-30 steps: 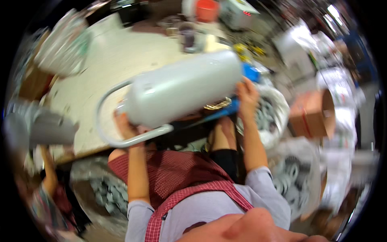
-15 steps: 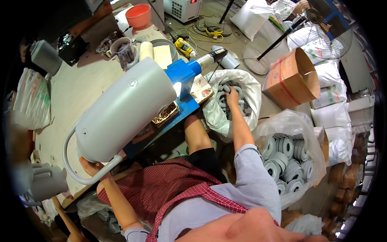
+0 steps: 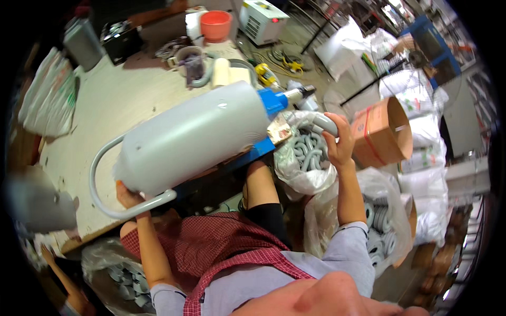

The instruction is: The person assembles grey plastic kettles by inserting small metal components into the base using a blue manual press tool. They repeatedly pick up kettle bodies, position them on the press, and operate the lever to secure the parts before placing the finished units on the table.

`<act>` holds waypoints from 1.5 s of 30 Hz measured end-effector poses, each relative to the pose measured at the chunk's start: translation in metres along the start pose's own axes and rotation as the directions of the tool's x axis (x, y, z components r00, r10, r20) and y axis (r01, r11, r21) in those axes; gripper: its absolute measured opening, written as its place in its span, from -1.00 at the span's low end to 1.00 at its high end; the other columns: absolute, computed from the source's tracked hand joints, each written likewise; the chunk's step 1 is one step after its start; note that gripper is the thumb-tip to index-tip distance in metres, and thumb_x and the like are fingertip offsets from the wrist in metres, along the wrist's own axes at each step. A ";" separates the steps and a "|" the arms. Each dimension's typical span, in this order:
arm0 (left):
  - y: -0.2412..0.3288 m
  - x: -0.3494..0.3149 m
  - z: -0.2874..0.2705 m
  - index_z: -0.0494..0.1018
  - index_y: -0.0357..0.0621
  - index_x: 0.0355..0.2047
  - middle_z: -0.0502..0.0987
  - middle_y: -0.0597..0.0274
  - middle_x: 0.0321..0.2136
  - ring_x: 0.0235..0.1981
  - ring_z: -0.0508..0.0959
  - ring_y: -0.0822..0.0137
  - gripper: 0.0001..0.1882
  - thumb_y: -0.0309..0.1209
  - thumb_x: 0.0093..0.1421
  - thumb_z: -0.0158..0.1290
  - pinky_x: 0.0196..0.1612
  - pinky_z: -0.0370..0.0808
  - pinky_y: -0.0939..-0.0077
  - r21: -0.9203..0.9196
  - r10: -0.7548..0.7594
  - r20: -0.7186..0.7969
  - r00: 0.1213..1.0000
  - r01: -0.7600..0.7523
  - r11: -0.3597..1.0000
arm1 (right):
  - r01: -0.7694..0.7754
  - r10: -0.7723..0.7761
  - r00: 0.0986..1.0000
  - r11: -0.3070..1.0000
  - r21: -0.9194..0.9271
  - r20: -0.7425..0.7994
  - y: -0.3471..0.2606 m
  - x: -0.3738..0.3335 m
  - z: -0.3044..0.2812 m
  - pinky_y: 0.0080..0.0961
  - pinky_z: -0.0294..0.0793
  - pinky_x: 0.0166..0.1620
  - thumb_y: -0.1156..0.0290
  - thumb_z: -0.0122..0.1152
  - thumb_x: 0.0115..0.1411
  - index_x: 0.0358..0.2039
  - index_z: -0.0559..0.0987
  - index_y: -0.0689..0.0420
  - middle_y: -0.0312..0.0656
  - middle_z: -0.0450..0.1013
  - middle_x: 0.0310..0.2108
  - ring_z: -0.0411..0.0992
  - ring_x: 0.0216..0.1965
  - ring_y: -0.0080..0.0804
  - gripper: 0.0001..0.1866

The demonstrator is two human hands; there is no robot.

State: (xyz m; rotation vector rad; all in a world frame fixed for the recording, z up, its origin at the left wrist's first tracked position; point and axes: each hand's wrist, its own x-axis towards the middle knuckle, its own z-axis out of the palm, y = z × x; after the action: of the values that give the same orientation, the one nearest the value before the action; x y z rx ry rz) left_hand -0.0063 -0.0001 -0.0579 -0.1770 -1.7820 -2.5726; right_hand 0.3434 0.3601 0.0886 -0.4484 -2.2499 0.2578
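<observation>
The tank (image 3: pixel 192 139) was held over the near edge of the bench (image 3: pixel 100 110), and its long axis was slanted from the lower left to the upper right of the view. Its lower left end was touched by the left grip (image 3: pixel 129 197), so most of its length was directed away from this grip, toward the blue clamp (image 3: pixel 272 101), which was partly covered by the tank. The left fingers were partly hidden, and it could not be told whether they were closed around the end or only put under it. Just beside this grip the loop (image 3: pixel 94 179) was seen, bent out past the left end of the tank; its joints could not be made out clearly.

By the right grip (image 3: pixel 340 139) a curved grey tube (image 3: pixel 325 125) was clamped between thumb and fingers. From this grip the tube was pointed to the upper left, with its bare end turned roughly to the side of the tank's right end. Tank and tube were apart. Below the tube, the white bag (image 3: pixel 295 181) was filled with similar tubes (image 3: pixel 308 150). The right end of the tank was nearer to the right grip.
</observation>
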 end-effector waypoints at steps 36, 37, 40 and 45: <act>0.033 0.002 0.008 0.50 -0.30 -0.36 0.49 0.04 -0.57 -0.43 0.51 0.08 -0.56 -0.09 0.07 0.17 -0.01 0.30 0.19 0.305 0.536 0.341 0.772 -0.630 0.714 | 0.554 -0.531 0.475 0.800 0.230 0.701 -0.255 0.169 0.155 -0.32 0.45 -0.35 0.40 0.32 0.04 -0.14 0.47 0.11 -0.10 0.46 -0.36 0.48 -0.41 -0.08 -0.64; 0.032 0.001 0.005 0.50 -0.32 -0.32 0.51 0.01 -0.50 -0.35 0.52 0.05 -0.53 -0.07 0.09 0.15 0.02 0.30 0.17 0.330 0.497 0.372 0.784 -0.612 0.719 | 0.555 -0.535 0.470 0.798 0.236 0.703 -0.254 0.170 0.156 -0.32 0.45 -0.35 0.40 0.32 0.04 -0.14 0.47 0.11 -0.10 0.46 -0.36 0.48 -0.41 -0.08 -0.65; 0.033 0.000 0.003 0.49 -0.34 -0.29 0.53 -0.01 -0.45 -0.30 0.52 0.01 -0.51 -0.05 0.11 0.12 0.05 0.30 0.13 0.351 0.467 0.404 0.787 -0.605 0.715 | 0.555 -0.521 0.456 0.800 0.227 0.721 -0.255 0.173 0.158 -0.29 0.48 -0.33 0.31 0.31 0.06 -0.15 0.48 0.08 -0.13 0.49 -0.35 0.49 -0.38 -0.08 -0.66; 0.027 0.000 0.003 0.49 -0.33 -0.31 0.49 0.02 -0.51 -0.36 0.51 0.02 -0.52 -0.05 0.12 0.11 0.03 0.31 0.14 0.344 0.471 0.406 0.783 -0.608 0.715 | 0.506 -0.477 0.463 0.834 0.218 0.747 -0.257 0.174 0.159 -0.27 0.48 -0.33 0.31 0.32 0.05 -0.19 0.49 0.10 -0.10 0.51 -0.38 0.49 -0.40 -0.06 -0.68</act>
State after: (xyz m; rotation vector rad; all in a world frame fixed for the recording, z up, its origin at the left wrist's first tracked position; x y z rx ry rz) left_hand -0.0042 -0.0075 -0.0315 -0.9587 -1.9738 -1.7212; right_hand 0.0573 0.1879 0.1879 0.4472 -3.1319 0.1023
